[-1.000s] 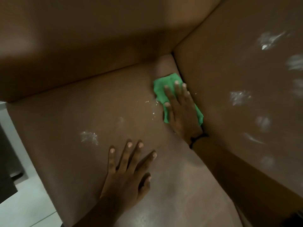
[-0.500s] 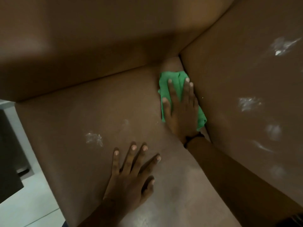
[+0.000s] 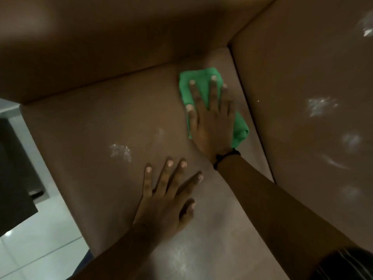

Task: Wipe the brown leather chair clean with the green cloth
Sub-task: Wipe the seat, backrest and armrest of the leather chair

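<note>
The brown leather chair point(image 3: 101, 118) fills the view, its seat in the middle and padded sides above and at the right. My right hand point(image 3: 212, 122) lies flat on the green cloth point(image 3: 199, 79), pressing it onto the seat near the far right corner. The cloth sticks out beyond my fingertips and beside my wrist. My left hand point(image 3: 167, 199) rests palm down on the seat, fingers spread, holding nothing. A white smear point(image 3: 120, 151) sits on the seat left of my hands.
Several white smears point(image 3: 321, 106) mark the chair's right side panel. Pale tiled floor point(image 3: 30, 249) and a dark piece of furniture point(image 3: 14, 178) show at the lower left, past the seat's edge.
My right hand has slid the cloth along the seat by the right side panel; the wet specks beside it are gone. My left hand stays planted.
</note>
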Available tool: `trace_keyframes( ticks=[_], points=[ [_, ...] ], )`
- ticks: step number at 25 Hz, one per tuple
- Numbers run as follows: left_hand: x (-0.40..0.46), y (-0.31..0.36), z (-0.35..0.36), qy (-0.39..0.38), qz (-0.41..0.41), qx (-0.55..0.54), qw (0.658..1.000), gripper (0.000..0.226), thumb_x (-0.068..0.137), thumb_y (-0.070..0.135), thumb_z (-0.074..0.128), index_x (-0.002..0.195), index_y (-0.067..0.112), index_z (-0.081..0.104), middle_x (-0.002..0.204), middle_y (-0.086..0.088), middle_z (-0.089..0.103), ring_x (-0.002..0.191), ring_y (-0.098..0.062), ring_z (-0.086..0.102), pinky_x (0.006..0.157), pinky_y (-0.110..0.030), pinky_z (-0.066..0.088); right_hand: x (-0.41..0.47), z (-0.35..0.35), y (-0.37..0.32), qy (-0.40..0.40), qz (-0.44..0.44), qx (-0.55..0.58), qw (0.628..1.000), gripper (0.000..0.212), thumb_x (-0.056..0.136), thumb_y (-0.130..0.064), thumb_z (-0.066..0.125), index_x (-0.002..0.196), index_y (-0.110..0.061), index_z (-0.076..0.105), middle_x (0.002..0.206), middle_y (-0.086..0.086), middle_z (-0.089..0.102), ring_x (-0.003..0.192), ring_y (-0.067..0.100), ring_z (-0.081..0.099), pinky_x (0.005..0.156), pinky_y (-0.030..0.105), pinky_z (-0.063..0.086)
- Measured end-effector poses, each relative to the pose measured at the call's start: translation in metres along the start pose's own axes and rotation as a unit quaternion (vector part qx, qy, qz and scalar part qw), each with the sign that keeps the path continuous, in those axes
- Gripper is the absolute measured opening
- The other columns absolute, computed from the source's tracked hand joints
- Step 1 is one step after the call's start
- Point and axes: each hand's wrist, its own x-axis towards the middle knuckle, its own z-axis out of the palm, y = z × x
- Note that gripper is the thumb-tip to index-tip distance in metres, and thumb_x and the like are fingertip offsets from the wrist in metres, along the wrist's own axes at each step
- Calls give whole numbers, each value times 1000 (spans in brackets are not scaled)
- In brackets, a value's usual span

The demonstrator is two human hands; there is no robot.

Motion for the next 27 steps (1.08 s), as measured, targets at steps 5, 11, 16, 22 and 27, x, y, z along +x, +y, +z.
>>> trace_keyframes(
  ticks=[5,11,16,22,27],
  points=[
    [2,8,-10,-9,-7,-22,1000,94,94,60,65,178,44,28,189,-6,22,176,-38,9,134,-78,2,-47,-17,42,-42,-87,-2,995,58,115,-53,29,172,-40,26,182,10,16,165,42,22,124,61,33],
    [2,2,0,5,3,-6,1000,90,98,61,57,180,43,25,191,-7,17,176,-40,13,134,-77,-2,40,-4,29,16,4,-1,1000,57,116,-44,36,170,-25,36,176,19,30,162,37,33,126,55,34],
    [4,5,-6,8,-1,-16,1000,94,94,61,62,179,43,27,190,-7,17,177,-38,8,134,-76,0,22,-18,56,-14,21,18,1000,57,117,-32,41,171,-17,33,177,21,26,163,37,30,126,52,36],
    [2,3,-4,3,4,-22,1000,90,97,61,60,179,43,27,190,-7,21,176,-39,12,134,-77,1,-17,-9,44,-32,-182,21,983,58,116,-35,33,171,-18,33,178,12,30,163,33,32,124,53,38],
    [4,6,-13,11,5,-5,1000,93,96,61,63,179,43,27,188,-8,26,176,-37,9,134,-77,0,-55,-21,60,-35,59,10,998,60,114,-50,32,170,-28,35,178,19,26,161,44,33,120,59,40]
  ],
)
